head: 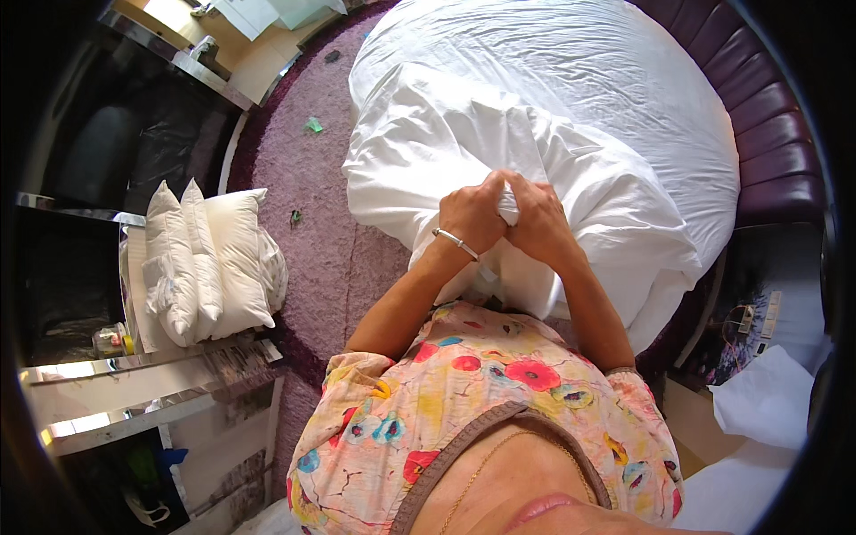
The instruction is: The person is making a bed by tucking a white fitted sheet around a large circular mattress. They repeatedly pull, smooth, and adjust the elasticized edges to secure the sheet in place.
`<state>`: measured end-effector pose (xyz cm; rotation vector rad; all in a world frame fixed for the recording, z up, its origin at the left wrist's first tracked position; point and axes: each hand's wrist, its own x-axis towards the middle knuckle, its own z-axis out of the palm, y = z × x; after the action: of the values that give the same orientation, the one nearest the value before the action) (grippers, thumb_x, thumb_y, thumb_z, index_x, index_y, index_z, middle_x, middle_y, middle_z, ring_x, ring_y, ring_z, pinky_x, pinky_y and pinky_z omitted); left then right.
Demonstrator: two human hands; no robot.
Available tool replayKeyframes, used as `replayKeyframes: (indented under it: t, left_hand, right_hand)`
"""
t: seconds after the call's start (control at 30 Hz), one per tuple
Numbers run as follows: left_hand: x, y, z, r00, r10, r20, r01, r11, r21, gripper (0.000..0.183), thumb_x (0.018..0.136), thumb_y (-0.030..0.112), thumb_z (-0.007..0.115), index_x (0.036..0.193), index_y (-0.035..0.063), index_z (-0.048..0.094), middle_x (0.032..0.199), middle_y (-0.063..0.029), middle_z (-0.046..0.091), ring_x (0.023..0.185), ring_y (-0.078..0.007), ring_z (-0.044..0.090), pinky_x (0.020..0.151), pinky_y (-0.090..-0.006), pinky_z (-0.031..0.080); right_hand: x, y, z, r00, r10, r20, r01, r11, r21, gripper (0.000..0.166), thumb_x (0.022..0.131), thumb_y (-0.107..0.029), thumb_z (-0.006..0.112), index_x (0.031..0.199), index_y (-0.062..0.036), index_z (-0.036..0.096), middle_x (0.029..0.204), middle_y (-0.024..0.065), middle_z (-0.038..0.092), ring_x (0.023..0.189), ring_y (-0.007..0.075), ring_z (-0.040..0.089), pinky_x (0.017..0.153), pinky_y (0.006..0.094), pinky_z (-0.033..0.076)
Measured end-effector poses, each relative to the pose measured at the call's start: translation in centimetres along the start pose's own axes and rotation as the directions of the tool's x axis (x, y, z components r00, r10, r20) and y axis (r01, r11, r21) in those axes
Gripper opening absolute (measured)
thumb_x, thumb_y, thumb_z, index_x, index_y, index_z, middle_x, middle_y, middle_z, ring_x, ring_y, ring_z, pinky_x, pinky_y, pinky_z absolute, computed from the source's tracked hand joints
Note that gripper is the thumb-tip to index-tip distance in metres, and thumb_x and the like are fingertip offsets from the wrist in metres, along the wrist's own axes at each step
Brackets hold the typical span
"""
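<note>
My left hand [470, 208], with a silver bracelet at the wrist, grips a gathered edge of a white cloth bed cover [428, 147]. Beside it, almost touching at the fingertips, my right hand [540, 221] clasps the same bunched edge. The cover spreads in loose folds from both hands over the near side of a round bed [568, 53] and hangs down in front of me. Whether it is a sheet or a duvet cover I cannot tell. The bed itself has a wrinkled white fitted sheet.
Behind the bed curves a dark purple padded headboard [769, 127]. Several white pillows [231, 254] stand stacked on a chair or shelf at the left. Small green scraps [313, 125] lie on the purple carpet [314, 180]. A panel with switches [769, 314] is at the right.
</note>
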<state>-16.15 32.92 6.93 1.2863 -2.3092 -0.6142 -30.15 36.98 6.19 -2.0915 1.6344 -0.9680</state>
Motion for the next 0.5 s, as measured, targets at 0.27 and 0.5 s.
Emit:
replayKeyframes:
  t: [0.27,0.5]
  left_hand:
    - [-3.6,-4.7,2.1,0.95,0.003,-0.314,0.013,0.999,0.048,0.05,0.071,0.014,0.071,0.115,0.0101,0.049,0.107,-0.0127,0.058,0.102,-0.0328,0.056,0.083,-0.0472,0.043]
    - [-4.6,-17.5,6.6,0.918,-0.235,-0.32,0.184,0.966,-0.18,0.027,0.084,0.024,0.062,0.1,0.0042,0.054,0.077,-0.0177,0.059,0.077,-0.0409,0.06,0.068,-0.0468,0.049]
  right_hand:
    - [2.4,-0.9,2.1,0.981,0.116,-0.153,-0.114,0.993,0.018,0.015,0.07,-0.013,0.067,0.081,-0.0043,0.061,0.075,0.0165,0.064,0.074,0.0363,0.064,0.066,0.0425,0.05]
    - [5.6,-1.2,3.4,0.966,0.051,-0.252,-0.041,0.998,0.045,0.018,0.073,-0.016,0.067,0.087,-0.0047,0.064,0.076,0.0195,0.065,0.074,0.0378,0.065,0.063,0.0415,0.05]
